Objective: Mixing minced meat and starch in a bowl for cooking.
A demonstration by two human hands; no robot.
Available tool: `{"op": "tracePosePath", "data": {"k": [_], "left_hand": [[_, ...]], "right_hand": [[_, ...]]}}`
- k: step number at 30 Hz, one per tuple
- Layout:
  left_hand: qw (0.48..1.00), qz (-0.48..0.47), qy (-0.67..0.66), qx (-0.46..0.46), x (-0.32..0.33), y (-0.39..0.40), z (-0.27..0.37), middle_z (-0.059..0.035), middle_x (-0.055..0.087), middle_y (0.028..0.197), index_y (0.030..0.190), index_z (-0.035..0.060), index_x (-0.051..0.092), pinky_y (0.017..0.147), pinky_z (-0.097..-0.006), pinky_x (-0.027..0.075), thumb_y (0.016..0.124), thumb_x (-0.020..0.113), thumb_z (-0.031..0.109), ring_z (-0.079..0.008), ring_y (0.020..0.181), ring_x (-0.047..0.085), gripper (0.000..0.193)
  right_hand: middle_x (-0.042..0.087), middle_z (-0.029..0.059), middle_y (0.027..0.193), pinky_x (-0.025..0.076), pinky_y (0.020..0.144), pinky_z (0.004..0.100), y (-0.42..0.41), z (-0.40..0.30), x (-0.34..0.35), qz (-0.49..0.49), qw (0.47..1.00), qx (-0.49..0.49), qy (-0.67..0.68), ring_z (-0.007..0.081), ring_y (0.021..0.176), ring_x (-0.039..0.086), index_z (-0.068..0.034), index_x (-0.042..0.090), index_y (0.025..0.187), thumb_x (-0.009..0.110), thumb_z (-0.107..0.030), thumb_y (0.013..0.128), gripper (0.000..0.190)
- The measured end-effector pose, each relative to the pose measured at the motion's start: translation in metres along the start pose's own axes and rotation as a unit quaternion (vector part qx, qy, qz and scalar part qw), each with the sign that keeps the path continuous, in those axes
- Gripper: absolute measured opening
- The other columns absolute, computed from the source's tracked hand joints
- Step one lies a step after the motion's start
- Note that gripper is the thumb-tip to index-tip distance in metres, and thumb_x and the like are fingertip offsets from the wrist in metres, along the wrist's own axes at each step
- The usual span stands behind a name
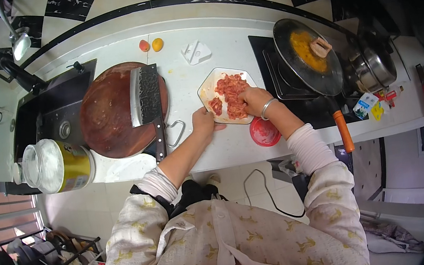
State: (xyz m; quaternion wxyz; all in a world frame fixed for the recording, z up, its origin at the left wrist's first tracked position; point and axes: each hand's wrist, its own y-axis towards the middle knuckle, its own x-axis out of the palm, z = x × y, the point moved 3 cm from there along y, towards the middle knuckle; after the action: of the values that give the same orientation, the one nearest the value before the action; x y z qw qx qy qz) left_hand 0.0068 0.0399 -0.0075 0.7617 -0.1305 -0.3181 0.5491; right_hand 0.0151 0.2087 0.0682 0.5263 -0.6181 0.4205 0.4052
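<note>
A white, dark-rimmed polygonal dish (210,89) lies on the counter in front of me and holds pieces of raw sliced meat (232,86). My left hand (205,124) grips its lower left rim, thumb on the edge and fingers below. On the dish's right side, my right hand (256,99) has its fingers curled into the meat, with the fingertips partly hidden. A bracelet circles the right wrist. Close under that wrist sits a round red lid or shallow container (264,131).
A cleaver (147,96) rests on a round wooden chopping board (108,109), its handle jutting toward me. Right of the dish, a lidded pan (308,57) stands on the black cooktop (262,58), orange handle (342,131) past the counter edge. A large jar (57,165) stands left.
</note>
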Motion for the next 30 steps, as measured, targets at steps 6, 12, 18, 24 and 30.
{"op": "tracePosePath", "data": {"k": [6, 12, 18, 24, 30], "left_hand": [[1.0, 0.007, -0.001, 0.002, 0.001, -0.001, 0.001, -0.0198, 0.062, 0.096, 0.111, -0.0087, 0.049, 0.056, -0.0317, 0.06, 0.088, 0.035, -0.001, -0.0275, 0.074, 0.067, 0.028], [1.0, 0.003, 0.02, -0.003, -0.001, 0.002, -0.001, -0.0218, 0.061, 0.095, 0.112, -0.0101, 0.046, 0.057, -0.0329, 0.061, 0.092, 0.035, 0.002, -0.03, 0.073, 0.066, 0.025], [1.0, 0.005, 0.007, 0.005, -0.001, -0.001, 0.001, -0.0195, 0.061, 0.097, 0.111, -0.009, 0.051, 0.055, -0.0305, 0.06, 0.086, 0.034, -0.003, -0.0262, 0.075, 0.066, 0.03], [1.0, -0.001, 0.016, -0.002, 0.0, 0.0, 0.0, -0.0194, 0.061, 0.097, 0.11, -0.0094, 0.051, 0.055, -0.0307, 0.06, 0.086, 0.034, -0.004, -0.0263, 0.077, 0.066, 0.03], [1.0, -0.001, 0.003, 0.002, -0.002, -0.002, 0.002, -0.0199, 0.061, 0.098, 0.11, -0.0098, 0.05, 0.056, -0.0316, 0.06, 0.086, 0.033, -0.004, -0.0265, 0.078, 0.066, 0.03]], "right_hand": [[0.063, 0.0185, 0.084, 0.049, 0.076, 0.0404, 0.025, -0.011, 0.033, 0.026, 0.999, -0.008, 0.026, 0.0341, 0.085, 0.062, -0.005, 0.065, 0.085, 0.057, -0.003, 0.069, 0.018], [0.064, 0.018, 0.085, 0.049, 0.078, 0.0391, 0.041, -0.01, 0.037, 0.093, 0.984, -0.009, 0.149, 0.0333, 0.086, 0.062, -0.004, 0.065, 0.084, 0.057, -0.002, 0.072, 0.016], [0.062, 0.0187, 0.098, 0.048, 0.083, 0.0386, 0.019, 0.005, -0.013, 0.116, 0.981, 0.011, 0.156, 0.0333, 0.094, 0.06, -0.004, 0.059, 0.104, 0.057, -0.002, 0.075, 0.03], [0.055, 0.0204, 0.112, 0.047, 0.087, 0.0403, 0.015, 0.025, 0.01, 0.039, 0.993, 0.092, 0.069, 0.0348, 0.104, 0.055, -0.004, 0.052, 0.111, 0.054, -0.004, 0.079, 0.032], [0.056, 0.0198, 0.113, 0.048, 0.086, 0.039, 0.005, 0.008, 0.002, 0.046, 0.992, 0.095, -0.063, 0.0323, 0.103, 0.058, -0.002, 0.058, 0.11, 0.051, -0.006, 0.083, 0.028]]}}
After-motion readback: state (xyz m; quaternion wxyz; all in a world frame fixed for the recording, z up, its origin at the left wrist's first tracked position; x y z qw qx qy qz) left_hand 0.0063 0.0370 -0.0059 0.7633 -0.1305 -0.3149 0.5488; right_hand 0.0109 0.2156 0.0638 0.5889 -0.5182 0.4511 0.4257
